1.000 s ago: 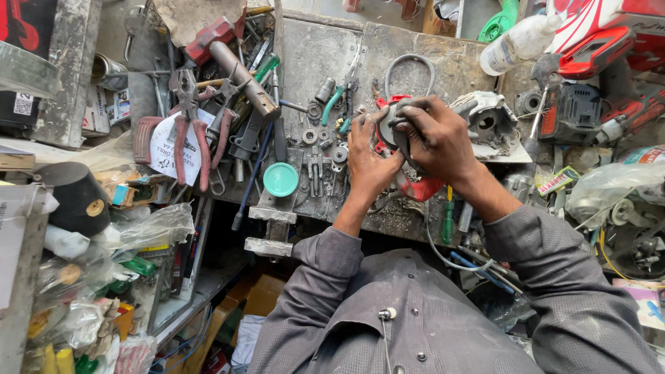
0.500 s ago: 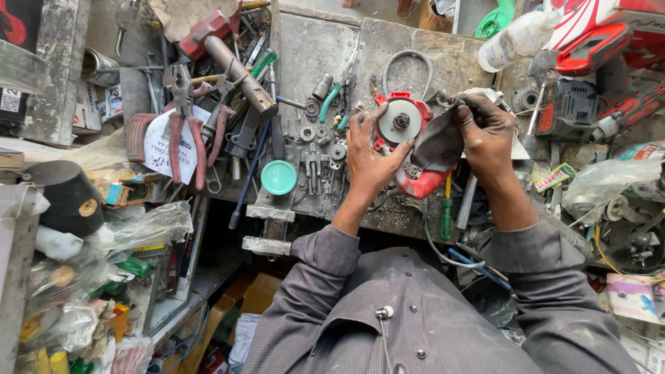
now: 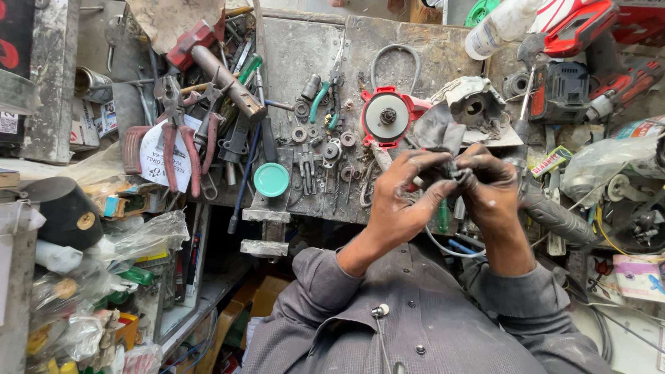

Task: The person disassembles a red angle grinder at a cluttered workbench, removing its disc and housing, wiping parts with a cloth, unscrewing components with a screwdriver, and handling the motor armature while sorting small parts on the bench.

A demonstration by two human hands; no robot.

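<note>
Hands meet above the near edge of the grimy grey metal surface [image 3: 305,48], both lifted clear of the clutter so the small piece between them can be turned close to the eyes. The left hand [image 3: 400,201] curls its blackened fingers [image 3: 424,163] around a small dark greasy metal part [image 3: 454,170], pinching it from one side, while the right hand [image 3: 493,190] closes its fingers on the same part from the other side; both grips are clenched, and the part is so covered that its shape cannot be made out. Holding it from two sides looks like a way to steady one half while the other is twisted or pulled. Just beyond the hands, toward the middle of the surface, lies a red round tool housing with a pale disc and dark hub [image 3: 386,116], face up, probably set there so its open side stays reachable. Beside it, toward the right, sits a dirty grey cast metal housing [image 3: 474,104] with a round hole. Small washers and bearings [image 3: 325,142] are spread flat left of the red housing, apart from one another so each can be picked out. Red-handled pliers [image 3: 181,145] rest near the left edge, and a teal round plastic cap [image 3: 271,179] lies at the near edge.
</note>
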